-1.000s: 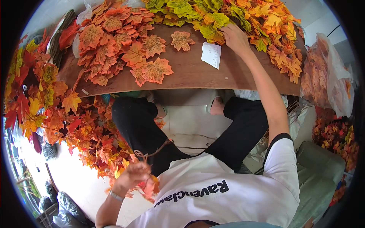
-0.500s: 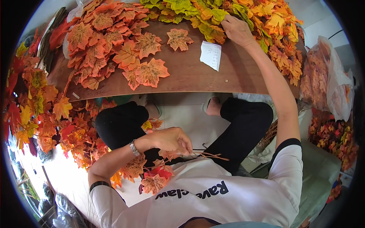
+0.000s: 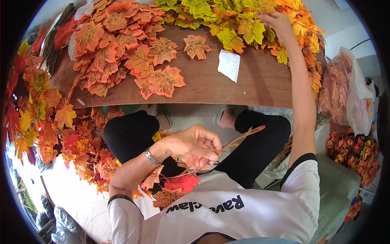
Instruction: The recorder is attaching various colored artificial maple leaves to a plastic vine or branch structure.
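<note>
Over my lap, my left hand [image 3: 194, 145] is closed around the brown stem [image 3: 243, 136] of an artificial maple-leaf spray. The spray's orange leaves and one red leaf [image 3: 183, 183] hang below the wrist, in front of my shirt. At the far side of the table, my right hand [image 3: 278, 25] reaches into a pile of yellow-green artificial leaves [image 3: 231, 40]. Its fingers are pinched at a yellow leaf [image 3: 260, 5]; the fingertips are partly hidden among the foliage.
Orange speckled leaves [image 3: 105, 44] are heaped on the brown table [image 3: 195, 87] at the left. A torn white paper [image 3: 228, 66] lies mid-table. Finished-looking leaf sprays [image 3: 44, 110] crowd the left side. A clear plastic bag of leaves [image 3: 345, 91] stands at the right.
My right hand has shifted right and slightly farther among the yellow-green leaves, which have spread. My left hand has moved right and forward, tilting the stem's end up toward the table.
</note>
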`<state>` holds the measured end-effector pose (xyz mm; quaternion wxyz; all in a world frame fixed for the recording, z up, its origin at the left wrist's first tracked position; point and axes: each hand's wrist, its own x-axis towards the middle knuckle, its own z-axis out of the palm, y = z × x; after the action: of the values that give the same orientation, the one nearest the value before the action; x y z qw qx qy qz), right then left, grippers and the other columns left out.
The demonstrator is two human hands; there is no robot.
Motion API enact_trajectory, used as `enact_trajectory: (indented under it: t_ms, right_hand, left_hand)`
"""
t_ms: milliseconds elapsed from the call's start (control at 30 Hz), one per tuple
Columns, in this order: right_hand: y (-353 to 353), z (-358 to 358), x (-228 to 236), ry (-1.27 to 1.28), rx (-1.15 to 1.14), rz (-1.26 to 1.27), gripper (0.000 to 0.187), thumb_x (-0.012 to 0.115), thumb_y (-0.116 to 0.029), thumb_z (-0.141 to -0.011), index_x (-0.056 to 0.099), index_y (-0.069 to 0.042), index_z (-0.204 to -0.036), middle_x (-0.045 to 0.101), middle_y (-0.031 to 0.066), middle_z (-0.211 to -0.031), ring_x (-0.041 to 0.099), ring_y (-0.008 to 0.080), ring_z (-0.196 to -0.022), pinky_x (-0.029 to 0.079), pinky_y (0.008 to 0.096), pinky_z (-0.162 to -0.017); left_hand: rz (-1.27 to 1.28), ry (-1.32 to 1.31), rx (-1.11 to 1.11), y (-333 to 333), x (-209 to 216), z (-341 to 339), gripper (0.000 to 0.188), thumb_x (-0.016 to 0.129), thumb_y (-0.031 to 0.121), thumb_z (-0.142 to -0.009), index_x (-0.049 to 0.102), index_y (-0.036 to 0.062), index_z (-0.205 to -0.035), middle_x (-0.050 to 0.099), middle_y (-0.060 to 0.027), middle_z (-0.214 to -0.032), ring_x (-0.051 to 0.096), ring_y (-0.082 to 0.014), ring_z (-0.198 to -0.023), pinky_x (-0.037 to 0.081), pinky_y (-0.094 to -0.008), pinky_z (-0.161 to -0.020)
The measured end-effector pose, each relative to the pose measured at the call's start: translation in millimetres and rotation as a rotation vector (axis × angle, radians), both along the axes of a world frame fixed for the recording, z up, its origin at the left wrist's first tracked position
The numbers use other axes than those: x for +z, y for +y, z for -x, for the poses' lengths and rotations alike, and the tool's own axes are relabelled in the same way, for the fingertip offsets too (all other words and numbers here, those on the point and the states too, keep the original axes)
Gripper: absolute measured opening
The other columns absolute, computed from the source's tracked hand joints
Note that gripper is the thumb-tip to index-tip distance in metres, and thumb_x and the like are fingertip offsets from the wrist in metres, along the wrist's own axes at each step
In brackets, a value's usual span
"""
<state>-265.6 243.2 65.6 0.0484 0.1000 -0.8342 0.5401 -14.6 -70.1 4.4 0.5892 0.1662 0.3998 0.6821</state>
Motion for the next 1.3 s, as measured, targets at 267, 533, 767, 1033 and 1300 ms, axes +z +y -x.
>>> enact_trajectory:
  t_ms: [267, 533, 767, 1033, 1300]
  right_hand:
    - [12, -52, 2, -0.187, -0.037, 0.343, 0.022, 0.063, -0.006, -0.077, 0.057, 0.007, -0.094, 0.062, 0.0139, -0.091, 0.062, 0.0172, -0.077, 0.052, 0.0238, -0.063]
    - [-47, -174, -3, -0.34, 0.091, 1.126, 0.021, 0.052, 0.005, -0.08, 0.053, 0.007, -0.1, 0.059, 0.0154, -0.089, 0.061, 0.0226, -0.071, 0.055, 0.0229, -0.057]
    - [-137, -255, -36, -0.608, 0.148, 1.381, 0.024, 0.062, -0.004, -0.076, 0.054, -0.001, -0.098, 0.06, 0.0102, -0.084, 0.057, 0.0152, -0.072, 0.047, 0.0264, -0.055]
    - [-172, -265, -54, -0.723, 0.125, 1.62, 0.018, 0.058, -0.012, -0.081, 0.054, -0.004, -0.096, 0.054, 0.0022, -0.083, 0.048, 0.0099, -0.067, 0.04, 0.0258, -0.064]
    - [-174, -264, -54, -0.696, 0.09, 1.677, 0.019, 0.057, -0.015, -0.082, 0.054, -0.005, -0.099, 0.054, 0.0001, -0.081, 0.049, 0.0106, -0.068, 0.041, 0.0278, -0.064]
  left_hand:
    - [-0.021, -0.093, 0.152, -20, -10, -13, 0.016, 0.064, 0.008, -0.078, 0.055, -0.0017, -0.087, 0.06, -0.0082, -0.076, 0.058, -0.0096, -0.059, 0.046, -0.0201, -0.047]
    - [-0.05, -0.041, 0.514, -17, 21, -11, 0.009, 0.058, -0.003, -0.078, 0.05, 0.0006, -0.081, 0.06, -0.0112, -0.073, 0.063, -0.0234, -0.077, 0.052, -0.039, -0.073]
    - [-0.115, 0.104, 0.824, -1, 12, 0, 0.009, 0.057, 0.002, -0.082, 0.051, -0.0005, -0.089, 0.063, -0.0113, -0.077, 0.06, -0.0106, -0.058, 0.045, -0.0176, -0.042]
    - [0.031, 0.34, 0.93, 1, 26, 0, 0.015, 0.058, 0.001, -0.081, 0.051, -0.002, -0.095, 0.062, -0.0068, -0.073, 0.054, -0.0036, -0.055, 0.04, -0.0143, -0.041]
    - [0.018, 0.381, 0.983, 5, 33, 1, 0.029, 0.058, -0.005, -0.079, 0.044, -0.0016, -0.104, 0.059, -0.0046, -0.073, 0.055, -0.0057, -0.061, 0.044, -0.0162, -0.051]
